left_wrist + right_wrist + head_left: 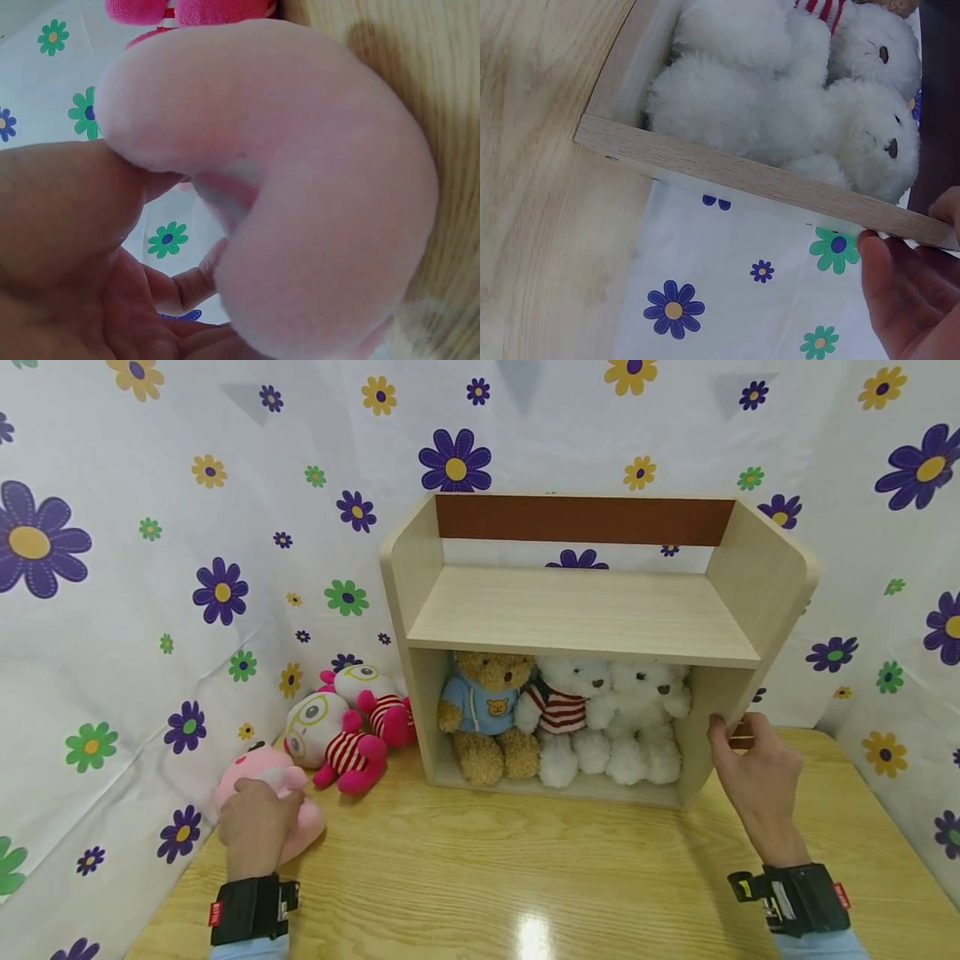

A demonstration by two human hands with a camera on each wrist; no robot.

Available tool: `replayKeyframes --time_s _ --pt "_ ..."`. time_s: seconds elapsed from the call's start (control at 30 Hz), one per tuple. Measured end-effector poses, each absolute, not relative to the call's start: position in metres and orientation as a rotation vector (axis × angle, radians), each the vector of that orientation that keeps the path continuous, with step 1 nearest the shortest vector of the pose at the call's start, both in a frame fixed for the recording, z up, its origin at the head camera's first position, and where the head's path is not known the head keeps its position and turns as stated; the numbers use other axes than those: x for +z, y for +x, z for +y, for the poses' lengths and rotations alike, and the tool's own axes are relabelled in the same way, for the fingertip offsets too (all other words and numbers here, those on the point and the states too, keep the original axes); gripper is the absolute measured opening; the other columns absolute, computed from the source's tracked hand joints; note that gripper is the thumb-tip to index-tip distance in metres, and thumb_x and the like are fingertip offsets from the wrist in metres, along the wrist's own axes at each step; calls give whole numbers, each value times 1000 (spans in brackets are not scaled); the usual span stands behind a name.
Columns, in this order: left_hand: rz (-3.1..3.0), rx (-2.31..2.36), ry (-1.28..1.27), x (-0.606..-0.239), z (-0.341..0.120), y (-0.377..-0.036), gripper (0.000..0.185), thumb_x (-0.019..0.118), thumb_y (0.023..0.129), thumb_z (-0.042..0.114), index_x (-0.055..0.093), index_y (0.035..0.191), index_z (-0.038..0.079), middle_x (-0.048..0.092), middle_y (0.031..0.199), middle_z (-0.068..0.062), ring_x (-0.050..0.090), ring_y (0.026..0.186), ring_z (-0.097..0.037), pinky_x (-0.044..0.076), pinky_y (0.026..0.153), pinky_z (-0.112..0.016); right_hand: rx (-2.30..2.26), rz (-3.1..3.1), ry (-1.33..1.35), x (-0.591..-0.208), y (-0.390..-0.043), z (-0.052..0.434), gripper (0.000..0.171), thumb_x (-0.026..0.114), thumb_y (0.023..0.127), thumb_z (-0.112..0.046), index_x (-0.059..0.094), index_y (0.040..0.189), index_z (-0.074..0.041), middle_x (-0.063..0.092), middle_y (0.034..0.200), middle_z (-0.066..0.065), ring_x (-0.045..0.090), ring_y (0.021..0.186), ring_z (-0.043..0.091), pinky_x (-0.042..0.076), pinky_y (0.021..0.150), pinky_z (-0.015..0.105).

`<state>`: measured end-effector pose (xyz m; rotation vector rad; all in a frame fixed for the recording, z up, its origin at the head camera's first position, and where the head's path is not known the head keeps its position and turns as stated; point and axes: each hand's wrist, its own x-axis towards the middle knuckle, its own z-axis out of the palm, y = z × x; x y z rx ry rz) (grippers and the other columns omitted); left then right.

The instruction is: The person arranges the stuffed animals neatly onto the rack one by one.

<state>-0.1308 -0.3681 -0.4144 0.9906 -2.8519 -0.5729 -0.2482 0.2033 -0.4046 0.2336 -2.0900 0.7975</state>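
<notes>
My left hand (258, 822) lies on top of a pink plush toy (279, 777) at the table's left edge, fingers curled round it; the left wrist view shows the pink plush (300, 195) filling the frame against my palm. My right hand (750, 764) grips the right side panel of a light wooden shelf unit (585, 610), thumb on the front edge. The lower compartment holds a brown teddy bear (487, 714) in a blue top, a white bear (566, 714) in a striped jumper and a plain white bear (645, 718). The white bears (795, 112) show in the right wrist view.
Two round-headed dolls in pink and red-striped outfits (345, 727) lie left of the shelf unit. The wooden table (525, 877) is bounded by flower-print cloth walls (150, 568) on the left, back and right. The shelf's upper level (577, 610) holds nothing.
</notes>
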Motion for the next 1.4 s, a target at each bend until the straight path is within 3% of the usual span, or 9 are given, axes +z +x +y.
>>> replayKeyframes --time_s 0.27,0.47,0.63,0.87,1.1,1.23,1.3,1.4 --pt "-2869 -629 1037 -415 -372 -130 73 58 97 37 33 124 -25 51 106 -48 57 98 -56 52 82 -64 715 -2078 308 -406 -252 205 22 68 90 -8 66 77 9 68 64 25 69 53 39 35 53 6" --pt "-2830 -655 999 -415 -373 -126 72 58 96 36 32 124 -25 50 110 -51 56 104 -63 49 86 -69 668 -2051 348 -408 -253 206 22 67 90 -6 61 73 7 64 59 22 57 43 31 28 43 18" --pt "-2801 -701 951 -414 -373 -124 69 57 95 35 33 122 -24 50 111 -52 54 107 -66 47 85 -70 673 -2041 351 -408 -254 206 22 68 90 -6 62 74 7 64 59 22 57 43 31 27 45 14" --pt "-2756 -722 860 -416 -371 -122 52 61 96 36 48 109 -12 60 99 -38 62 91 -55 48 69 -55 698 -2053 352 -409 -253 206 19 70 89 -6 65 79 9 66 62 25 61 45 34 29 45 10" --pt "-2640 -771 920 -414 -366 -122 64 62 94 36 42 122 -18 56 109 -46 60 97 -59 49 77 -62 696 -2042 358 -408 -252 205 20 69 89 -5 63 77 10 65 60 24 59 43 32 28 44 12" --pt "-2632 -713 897 -414 -363 -119 67 66 91 38 45 110 -22 57 98 -44 61 86 -54 50 76 -62 684 -2038 361 -407 -252 205 21 68 90 -5 62 75 9 65 59 24 58 42 33 29 43 14" --pt "-2670 -672 862 -415 -364 -118 65 68 91 41 52 99 -22 58 86 -37 58 80 -49 49 70 -56 679 -2042 363 -407 -252 205 22 68 90 -5 62 75 9 65 59 24 59 42 33 29 43 15" --pt "-2782 -595 802 -414 -365 -116 62 67 93 46 61 81 -14 54 66 -22 56 71 -41 41 78 -58 673 -2051 361 -407 -252 205 23 68 90 -5 61 74 9 64 59 24 58 42 32 28 43 14"
